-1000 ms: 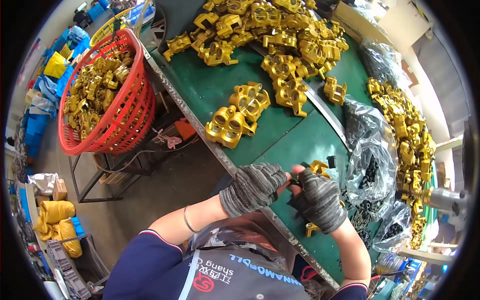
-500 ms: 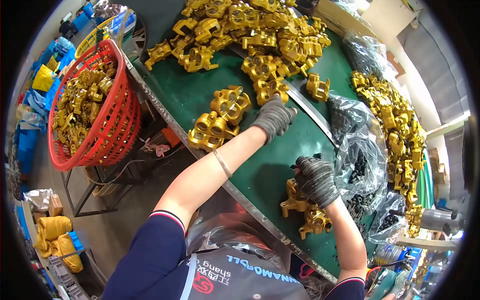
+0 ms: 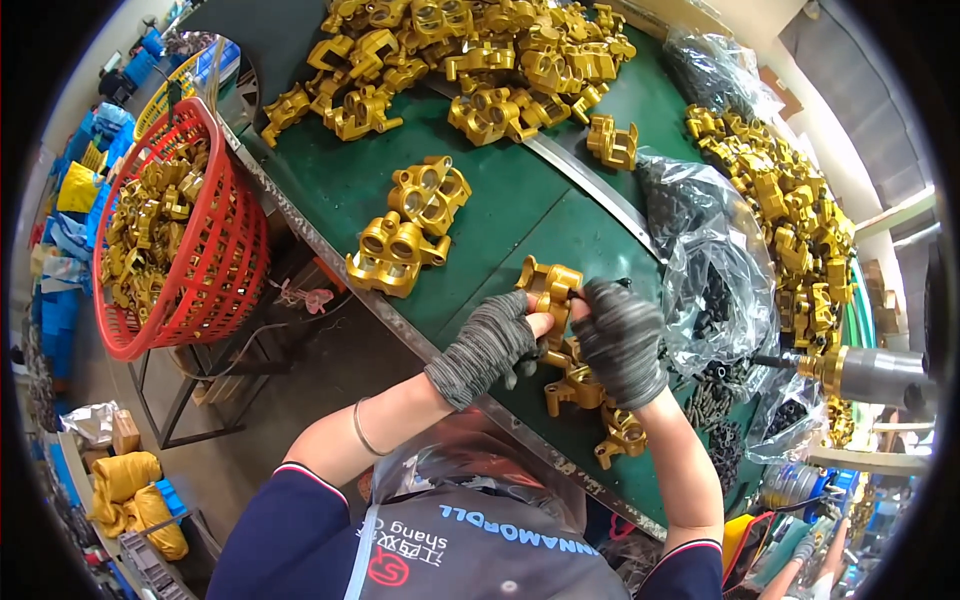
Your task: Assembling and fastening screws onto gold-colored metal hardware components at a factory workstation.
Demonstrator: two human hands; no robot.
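Note:
My left hand (image 3: 487, 348), in a grey fingerless glove, grips a gold metal brake caliper (image 3: 550, 282) just above the green bench near its front edge. My right hand (image 3: 622, 345), gloved alike, is closed with its fingertips against the caliper's right side. A small dark bit shows at those fingertips, too small to name. Below the hands, two more gold calipers (image 3: 573, 386) lie on the bench, partly covered by the right hand. Off to the left, another pair of calipers (image 3: 428, 198) rests near the bench edge.
A heap of gold calipers (image 3: 490, 60) covers the far bench, and a row (image 3: 780, 200) runs down the right. Clear plastic bags (image 3: 715, 285) and loose black small parts (image 3: 712, 400) lie right. A grey cylindrical tool (image 3: 880, 376) juts in. A red basket (image 3: 185, 270) of calipers stands left.
My left hand has come back from the far heap toward me with a caliper. My right hand has risen slightly from the near calipers and now meets the left at the held one.

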